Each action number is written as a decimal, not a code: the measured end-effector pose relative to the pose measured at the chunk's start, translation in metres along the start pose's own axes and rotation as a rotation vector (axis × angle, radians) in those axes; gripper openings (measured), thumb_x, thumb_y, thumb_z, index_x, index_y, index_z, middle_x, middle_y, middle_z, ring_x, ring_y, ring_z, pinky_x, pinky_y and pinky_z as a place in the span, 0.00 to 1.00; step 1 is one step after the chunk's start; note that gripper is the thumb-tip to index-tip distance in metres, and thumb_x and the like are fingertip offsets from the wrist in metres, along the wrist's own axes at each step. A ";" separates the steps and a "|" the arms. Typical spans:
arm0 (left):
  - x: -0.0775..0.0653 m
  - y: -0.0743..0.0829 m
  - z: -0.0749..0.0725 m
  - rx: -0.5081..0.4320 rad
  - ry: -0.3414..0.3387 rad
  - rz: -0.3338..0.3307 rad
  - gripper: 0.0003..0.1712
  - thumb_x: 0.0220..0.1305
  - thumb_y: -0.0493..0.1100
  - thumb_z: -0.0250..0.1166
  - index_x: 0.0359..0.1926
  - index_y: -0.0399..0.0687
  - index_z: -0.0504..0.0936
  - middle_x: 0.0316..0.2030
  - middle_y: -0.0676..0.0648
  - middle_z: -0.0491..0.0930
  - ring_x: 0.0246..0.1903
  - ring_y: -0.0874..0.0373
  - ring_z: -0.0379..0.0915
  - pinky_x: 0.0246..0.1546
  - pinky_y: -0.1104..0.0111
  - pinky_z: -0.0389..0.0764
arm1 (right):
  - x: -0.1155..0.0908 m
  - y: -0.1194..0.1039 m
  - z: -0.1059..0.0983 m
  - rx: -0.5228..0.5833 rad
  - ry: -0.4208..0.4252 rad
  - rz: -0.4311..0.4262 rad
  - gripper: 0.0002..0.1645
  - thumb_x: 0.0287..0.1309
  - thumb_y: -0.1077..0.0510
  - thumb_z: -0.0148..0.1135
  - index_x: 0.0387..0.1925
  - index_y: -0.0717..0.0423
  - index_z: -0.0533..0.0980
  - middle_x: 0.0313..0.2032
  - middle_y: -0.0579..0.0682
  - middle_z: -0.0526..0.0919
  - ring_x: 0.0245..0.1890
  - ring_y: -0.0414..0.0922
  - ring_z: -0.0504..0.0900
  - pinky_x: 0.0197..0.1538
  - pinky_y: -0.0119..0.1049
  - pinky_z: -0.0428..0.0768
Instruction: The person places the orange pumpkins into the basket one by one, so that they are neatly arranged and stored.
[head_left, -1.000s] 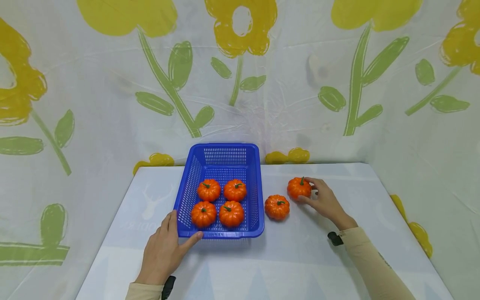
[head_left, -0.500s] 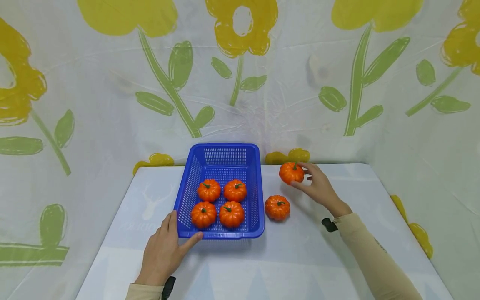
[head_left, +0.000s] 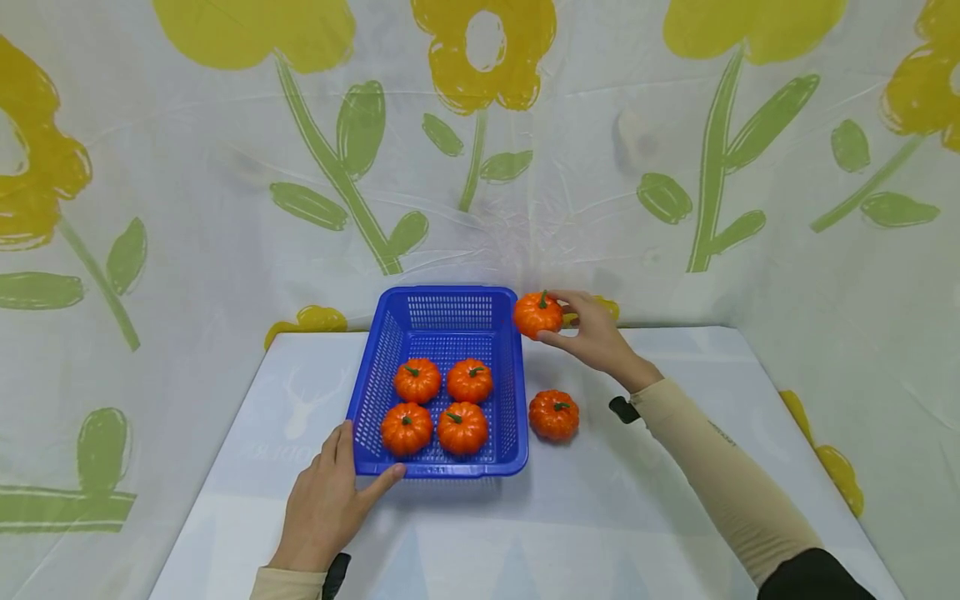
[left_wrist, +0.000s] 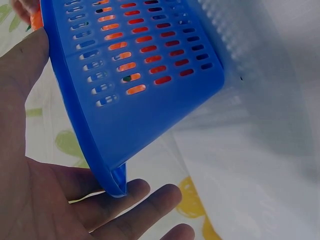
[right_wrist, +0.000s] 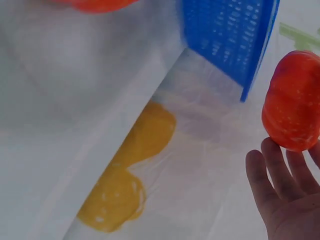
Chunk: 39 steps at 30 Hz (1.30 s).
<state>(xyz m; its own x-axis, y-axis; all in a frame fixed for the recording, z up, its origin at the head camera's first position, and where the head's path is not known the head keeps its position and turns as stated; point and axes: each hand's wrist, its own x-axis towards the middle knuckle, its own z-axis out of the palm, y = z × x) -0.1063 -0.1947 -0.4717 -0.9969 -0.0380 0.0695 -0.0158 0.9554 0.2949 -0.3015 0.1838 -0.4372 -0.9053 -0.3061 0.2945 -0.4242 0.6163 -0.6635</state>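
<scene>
My right hand (head_left: pixel 596 337) pinches a small orange pumpkin (head_left: pixel 538 315) with a green stem, held up at the right rim of the blue basket (head_left: pixel 522 400), near its back corner. In the right wrist view, fingertips (right_wrist: pixel 272 147) touch the lower end of this pumpkin (right_wrist: pixel 294 102). My left hand (head_left: pixel 326 496) rests on the basket's front left corner, thumb on the front rim and fingers straight along the left side. Several pumpkins (head_left: pixel 462 428) sit in the basket's front part. Another pumpkin (head_left: pixel 554 416) stands on the table just right of the basket.
The white table (head_left: pixel 600 500) carries a faint printed pattern. Behind it and at both sides hangs a pale cloth (head_left: pixel 585 183) with yellow flowers and green leaves. The basket's back part shows its bare perforated floor (head_left: pixel 450 345).
My right hand has lifted the pumpkin off the table and carried it left and back to the basket's right rim. The left hand and the basket stay put.
</scene>
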 end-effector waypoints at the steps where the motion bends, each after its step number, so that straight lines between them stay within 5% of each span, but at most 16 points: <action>1: 0.000 0.000 0.000 -0.001 0.002 0.002 0.65 0.49 0.81 0.48 0.69 0.30 0.52 0.63 0.29 0.59 0.52 0.34 0.68 0.49 0.43 0.71 | 0.004 -0.003 0.003 0.005 -0.004 -0.002 0.41 0.47 0.40 0.69 0.63 0.43 0.66 0.58 0.46 0.69 0.50 0.43 0.72 0.51 0.44 0.78; 9: 0.000 -0.002 0.001 -0.007 0.013 0.012 0.65 0.49 0.81 0.47 0.69 0.31 0.52 0.63 0.29 0.59 0.52 0.34 0.68 0.49 0.43 0.71 | 0.036 -0.025 0.029 -0.015 -0.053 -0.008 0.42 0.47 0.36 0.66 0.63 0.42 0.65 0.56 0.44 0.69 0.49 0.44 0.73 0.48 0.40 0.78; 19: 0.001 -0.004 0.003 -0.016 0.023 0.023 0.64 0.50 0.80 0.49 0.69 0.31 0.52 0.63 0.29 0.59 0.51 0.33 0.69 0.48 0.43 0.72 | 0.069 -0.047 0.062 -0.084 -0.173 0.043 0.43 0.50 0.39 0.66 0.64 0.47 0.63 0.60 0.49 0.66 0.56 0.46 0.68 0.60 0.42 0.69; 28: 0.001 -0.003 0.003 -0.021 0.028 0.026 0.64 0.50 0.80 0.49 0.69 0.31 0.52 0.63 0.29 0.59 0.50 0.33 0.69 0.48 0.43 0.72 | 0.087 -0.055 0.095 -0.072 -0.231 0.063 0.40 0.49 0.45 0.69 0.62 0.52 0.66 0.60 0.52 0.67 0.56 0.46 0.70 0.60 0.40 0.69; 39: 0.001 -0.001 0.002 -0.015 0.019 0.009 0.64 0.50 0.79 0.51 0.69 0.31 0.52 0.63 0.29 0.59 0.51 0.33 0.68 0.48 0.43 0.72 | 0.103 -0.066 0.098 -0.125 -0.275 0.074 0.41 0.49 0.45 0.69 0.63 0.52 0.65 0.57 0.51 0.69 0.54 0.46 0.70 0.58 0.39 0.71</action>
<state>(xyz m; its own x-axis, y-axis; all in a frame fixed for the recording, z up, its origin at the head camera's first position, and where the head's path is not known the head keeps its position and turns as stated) -0.1078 -0.1948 -0.4737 -0.9953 -0.0348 0.0904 -0.0053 0.9513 0.3081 -0.3652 0.0409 -0.4305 -0.9015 -0.4310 0.0402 -0.3719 0.7237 -0.5814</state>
